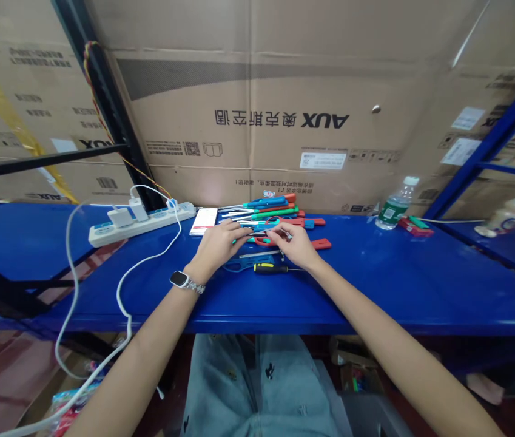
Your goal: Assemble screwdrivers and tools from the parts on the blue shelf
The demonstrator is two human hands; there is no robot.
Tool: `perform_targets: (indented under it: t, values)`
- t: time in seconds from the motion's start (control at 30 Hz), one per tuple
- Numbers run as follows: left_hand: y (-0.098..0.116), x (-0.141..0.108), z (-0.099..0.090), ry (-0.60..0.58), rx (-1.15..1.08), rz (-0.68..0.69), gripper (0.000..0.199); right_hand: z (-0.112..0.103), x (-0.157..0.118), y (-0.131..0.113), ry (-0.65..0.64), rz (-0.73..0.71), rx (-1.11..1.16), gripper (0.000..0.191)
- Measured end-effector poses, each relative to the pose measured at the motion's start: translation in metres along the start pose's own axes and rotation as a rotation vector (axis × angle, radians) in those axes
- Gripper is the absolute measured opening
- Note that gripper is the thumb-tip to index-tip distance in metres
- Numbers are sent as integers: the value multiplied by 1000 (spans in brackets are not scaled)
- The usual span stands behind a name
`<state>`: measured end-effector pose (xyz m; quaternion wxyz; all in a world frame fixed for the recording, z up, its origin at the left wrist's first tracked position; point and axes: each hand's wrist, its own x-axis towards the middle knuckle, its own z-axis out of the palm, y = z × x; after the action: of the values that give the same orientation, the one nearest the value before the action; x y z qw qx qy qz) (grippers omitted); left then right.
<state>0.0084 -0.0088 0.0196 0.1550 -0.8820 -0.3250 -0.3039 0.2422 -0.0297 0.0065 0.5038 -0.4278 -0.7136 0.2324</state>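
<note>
Blue table (375, 285), with a loose heap of lighters (276, 212) in red, green and blue near its back edge, in front of a cardboard box (279, 91). Both hands are at the near side of the heap, close together. The left hand (222, 241) is palm down with its fingers half bent, their tips among the lighters; whether it grips one I cannot tell. The right hand (297, 244) has thumb and forefinger drawn nearly together in a pinch at something thin, too small to make out, and its other fingers are curled. A red handle (321, 244) sticks out to the right of that hand.

Nearer the front lie a clear blue lighter (248, 264) and a screwdriver (270, 268) with a black and yellow grip, its shaft pointing toward the right wrist. Just left of the heap is a white pad (203, 220), then a power strip (148, 223) with two plugs in it. Well off to the right a bottle (394, 206) with a green label stands upright, a red object (414, 227) beside it. A watch (179, 278) is on the left wrist
</note>
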Motion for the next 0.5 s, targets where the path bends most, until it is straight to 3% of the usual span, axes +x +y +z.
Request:
perform_targets:
  t: [0.2, 0.5]
  values:
    - [4, 1, -1, 8, -124, -18, 19, -4, 2, 2, -70, 8, 95, 28]
    - [1, 0, 2, -52, -240, 15, 22, -3, -3, 0, -29, -73, 74, 23]
